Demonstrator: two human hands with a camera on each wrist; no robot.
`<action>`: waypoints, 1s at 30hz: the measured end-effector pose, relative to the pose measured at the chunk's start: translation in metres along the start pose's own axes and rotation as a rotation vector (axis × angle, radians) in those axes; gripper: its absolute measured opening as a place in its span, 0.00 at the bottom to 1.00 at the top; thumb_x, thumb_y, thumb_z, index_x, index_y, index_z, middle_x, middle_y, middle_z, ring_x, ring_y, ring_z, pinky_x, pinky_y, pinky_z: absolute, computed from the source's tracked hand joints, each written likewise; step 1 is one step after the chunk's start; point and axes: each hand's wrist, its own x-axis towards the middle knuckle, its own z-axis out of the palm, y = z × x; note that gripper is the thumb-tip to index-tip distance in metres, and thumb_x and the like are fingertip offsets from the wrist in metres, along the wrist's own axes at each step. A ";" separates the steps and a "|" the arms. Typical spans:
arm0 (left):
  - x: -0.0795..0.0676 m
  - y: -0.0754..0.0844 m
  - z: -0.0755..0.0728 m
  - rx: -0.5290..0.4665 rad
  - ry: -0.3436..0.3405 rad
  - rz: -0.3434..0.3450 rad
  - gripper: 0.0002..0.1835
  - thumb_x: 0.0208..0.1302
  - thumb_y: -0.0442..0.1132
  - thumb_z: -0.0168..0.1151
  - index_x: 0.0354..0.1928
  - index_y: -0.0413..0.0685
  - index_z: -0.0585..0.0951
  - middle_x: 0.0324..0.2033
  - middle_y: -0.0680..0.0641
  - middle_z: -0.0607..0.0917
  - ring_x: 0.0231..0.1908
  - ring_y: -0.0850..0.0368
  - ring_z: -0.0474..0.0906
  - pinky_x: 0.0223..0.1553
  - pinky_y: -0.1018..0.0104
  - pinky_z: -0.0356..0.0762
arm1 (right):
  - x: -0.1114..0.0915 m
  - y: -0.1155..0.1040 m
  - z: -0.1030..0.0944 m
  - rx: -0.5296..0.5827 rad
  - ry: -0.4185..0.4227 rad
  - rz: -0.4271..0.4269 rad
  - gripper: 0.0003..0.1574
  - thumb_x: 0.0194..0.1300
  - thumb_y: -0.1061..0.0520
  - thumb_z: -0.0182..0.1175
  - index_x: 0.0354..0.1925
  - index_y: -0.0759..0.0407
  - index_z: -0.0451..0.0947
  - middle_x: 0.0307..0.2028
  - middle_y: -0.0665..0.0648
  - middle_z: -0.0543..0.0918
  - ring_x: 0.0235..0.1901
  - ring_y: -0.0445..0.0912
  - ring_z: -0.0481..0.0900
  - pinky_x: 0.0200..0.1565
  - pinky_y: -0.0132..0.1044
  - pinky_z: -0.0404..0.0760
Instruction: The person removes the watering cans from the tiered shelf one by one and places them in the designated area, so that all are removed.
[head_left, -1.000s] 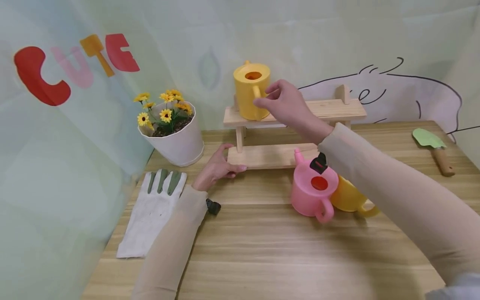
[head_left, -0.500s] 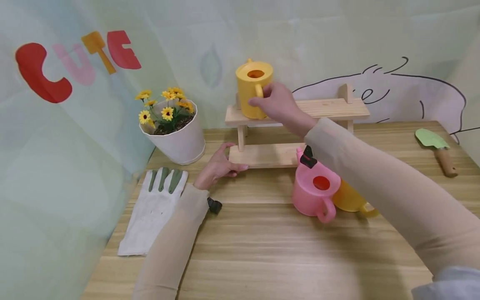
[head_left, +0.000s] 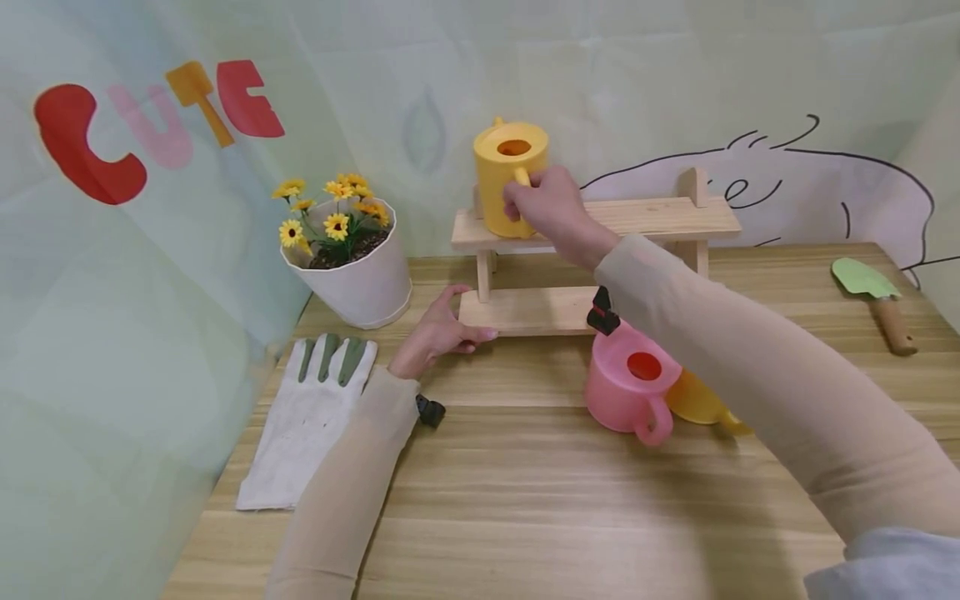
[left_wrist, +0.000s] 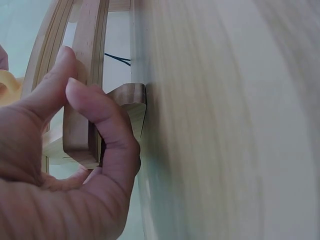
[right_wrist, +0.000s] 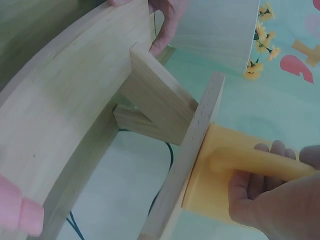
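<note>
A yellow watering can [head_left: 495, 196] stands at the left end of the upper board of a two-tier wooden plant stand [head_left: 652, 217]. My right hand [head_left: 558, 208] grips its handle; in the right wrist view the fingers curl round the handle [right_wrist: 250, 162], and the can's base sits against the board. At the lower tier's left end, my left hand [head_left: 438, 329] holds the board, thumb at the front edge. Seen from the left wrist, thumb and fingers wrap the board's end [left_wrist: 80, 127]. A pink watering can [head_left: 618, 392] stands in front of the stand, under the right forearm.
Behind the pink can is a second yellow watering can [head_left: 693, 398], partly hidden by the right sleeve. White pot [head_left: 360, 287] with yellow flowers stands left of the stand. A work glove [head_left: 307, 433] lies front left, a green trowel [head_left: 862, 279] far right.
My right hand has moved in from beside the yellow can's handle, and its fingers have curled round it. The left hand stays on the lower board.
</note>
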 end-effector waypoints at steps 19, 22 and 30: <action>-0.003 0.003 0.000 -0.027 -0.009 -0.004 0.55 0.64 0.28 0.79 0.85 0.56 0.54 0.44 0.41 0.82 0.22 0.63 0.78 0.24 0.75 0.80 | 0.007 0.009 0.017 0.236 0.103 -0.048 0.20 0.82 0.55 0.48 0.30 0.56 0.76 0.21 0.47 0.74 0.26 0.43 0.73 0.37 0.31 0.76; -0.003 0.003 0.000 -0.022 -0.004 -0.004 0.56 0.64 0.28 0.79 0.85 0.56 0.54 0.44 0.41 0.82 0.23 0.63 0.78 0.24 0.75 0.80 | 0.007 0.010 0.016 0.180 0.133 -0.053 0.21 0.81 0.54 0.48 0.28 0.54 0.74 0.18 0.45 0.70 0.26 0.42 0.71 0.34 0.32 0.71; -0.002 0.002 0.000 -0.020 -0.006 0.000 0.55 0.64 0.28 0.79 0.85 0.55 0.54 0.42 0.42 0.83 0.23 0.63 0.78 0.24 0.75 0.79 | 0.008 0.011 0.016 0.157 0.174 -0.066 0.25 0.83 0.52 0.47 0.24 0.52 0.69 0.22 0.47 0.70 0.30 0.43 0.73 0.35 0.32 0.72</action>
